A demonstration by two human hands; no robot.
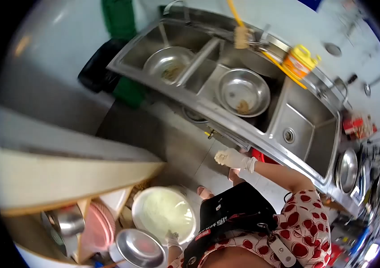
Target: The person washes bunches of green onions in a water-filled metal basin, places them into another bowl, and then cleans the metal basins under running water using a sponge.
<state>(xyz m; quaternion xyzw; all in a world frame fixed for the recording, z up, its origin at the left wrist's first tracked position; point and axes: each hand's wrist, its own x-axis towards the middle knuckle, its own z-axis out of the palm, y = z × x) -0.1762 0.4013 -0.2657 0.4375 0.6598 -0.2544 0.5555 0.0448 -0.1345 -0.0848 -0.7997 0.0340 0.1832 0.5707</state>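
Note:
My right hand (pixel 235 160), in a white glove, hangs over the floor in front of the sink. Its fingers are curled round a pale lumpy bit at their tips, too small to name. Low in the view, my left hand (pixel 172 239), also gloved, is at the near edge of a white tub (pixel 138 223) of cloudy pale-yellow liquid. Its fingertips look dark and blurred, so their grip is unclear. Beside the tub is a shiny metal bowl (pixel 141 248).
A steel sink (pixel 185 99) has three basins. Water runs into a metal bowl (pixel 154 60) at left; another metal bowl (pixel 243 89) sits in the middle, both with brownish bits inside. A yellow jug (pixel 299 61) stands behind. Shelves at lower left hold pink baskets (pixel 96 223).

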